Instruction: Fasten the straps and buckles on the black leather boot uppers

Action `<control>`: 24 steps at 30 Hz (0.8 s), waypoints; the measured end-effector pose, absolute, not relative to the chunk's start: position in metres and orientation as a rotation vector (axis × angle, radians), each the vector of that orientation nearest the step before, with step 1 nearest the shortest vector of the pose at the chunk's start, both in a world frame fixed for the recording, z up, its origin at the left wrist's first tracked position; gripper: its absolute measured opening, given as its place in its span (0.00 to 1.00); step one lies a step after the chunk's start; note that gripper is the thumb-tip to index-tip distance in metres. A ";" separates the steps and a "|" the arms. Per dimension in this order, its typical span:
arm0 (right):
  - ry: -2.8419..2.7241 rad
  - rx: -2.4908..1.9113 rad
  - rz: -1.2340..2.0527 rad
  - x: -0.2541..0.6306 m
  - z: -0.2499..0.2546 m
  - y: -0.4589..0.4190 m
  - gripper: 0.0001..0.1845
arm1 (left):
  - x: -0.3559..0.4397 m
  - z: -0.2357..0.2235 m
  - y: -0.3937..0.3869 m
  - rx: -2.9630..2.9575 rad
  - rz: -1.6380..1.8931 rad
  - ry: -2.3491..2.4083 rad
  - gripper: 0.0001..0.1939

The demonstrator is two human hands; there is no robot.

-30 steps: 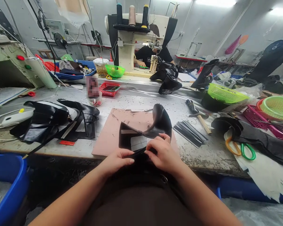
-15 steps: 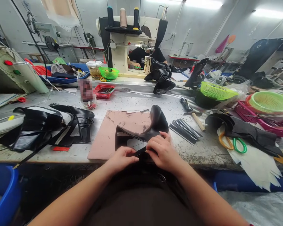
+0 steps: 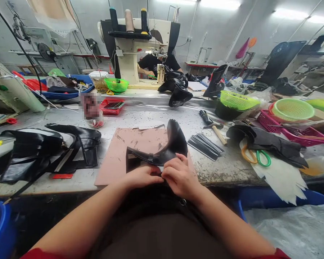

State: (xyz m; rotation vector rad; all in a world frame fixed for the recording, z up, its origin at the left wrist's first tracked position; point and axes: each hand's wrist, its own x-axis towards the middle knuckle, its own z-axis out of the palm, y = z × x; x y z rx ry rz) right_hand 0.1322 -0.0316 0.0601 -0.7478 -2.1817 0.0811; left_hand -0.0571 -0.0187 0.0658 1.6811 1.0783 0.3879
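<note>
A black leather boot upper [image 3: 175, 138] with a zip along its edge lies on a pinkish board [image 3: 108, 163] at the table's front edge. My left hand [image 3: 144, 175] is closed on the near edge of the upper, thumb and fingers pinched together. Close beside it, my right hand [image 3: 178, 174] pinches the same edge, with its outer fingers raised against the leather. The hands almost touch, and they hide the part of the edge between them.
More black boot uppers [image 3: 37, 147] lie at left. To the right are black strips [image 3: 205, 145], a hammer [image 3: 218, 133], scissors [image 3: 263, 158] and plastic baskets [image 3: 294, 109]. A sewing machine [image 3: 135, 46] stands across the table, with a person [image 3: 153, 64] behind it.
My left hand has moved right along the upper's near edge, closer to my right hand. The whole view has shifted, so things appear further left.
</note>
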 end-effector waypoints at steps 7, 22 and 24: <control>-1.336 -1.053 1.013 0.155 0.037 -0.013 0.25 | -0.042 0.064 -0.022 1.557 0.445 1.265 0.12; -1.368 -0.861 1.356 0.153 0.036 -0.006 0.24 | -0.025 0.062 -0.015 1.456 0.549 1.179 0.18; -1.369 -0.858 1.347 0.152 0.036 -0.006 0.25 | -0.025 0.061 -0.015 1.441 0.565 1.161 0.17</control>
